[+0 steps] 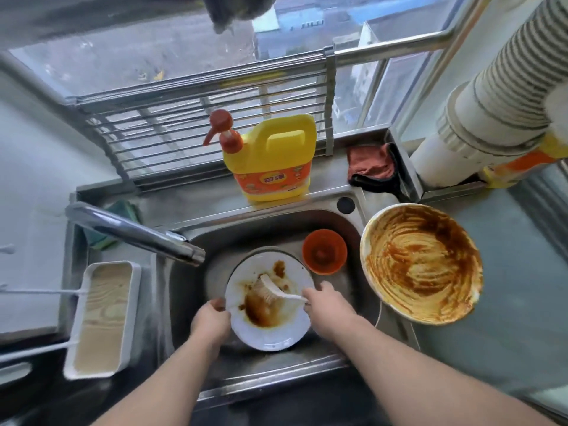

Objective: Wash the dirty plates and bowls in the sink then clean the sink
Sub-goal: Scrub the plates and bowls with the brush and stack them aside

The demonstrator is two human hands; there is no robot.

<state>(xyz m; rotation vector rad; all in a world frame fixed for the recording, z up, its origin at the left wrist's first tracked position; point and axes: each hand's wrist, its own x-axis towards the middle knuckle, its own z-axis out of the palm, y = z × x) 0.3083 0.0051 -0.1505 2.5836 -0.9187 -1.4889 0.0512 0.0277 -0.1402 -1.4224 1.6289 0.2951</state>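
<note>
We stand over the sink point(196, 250), where the big sauce-smeared bowl point(421, 262) waits on the counter to its right and the plate point(270, 333) lies tilted in the basin, brown sauce pooled on it, an orange bowl point(324, 251) just behind. Our left hand point(212, 321) grips the plate's left rim while our right hand point(325, 305) holds the brush point(273, 290), bristles on the sauce. The plate looks stiff, breakable and likely greasy, so we judge a rim grip with the thumb on top safest.

yellow detergent bottle point(272, 158) label too blurred to read.
</note>
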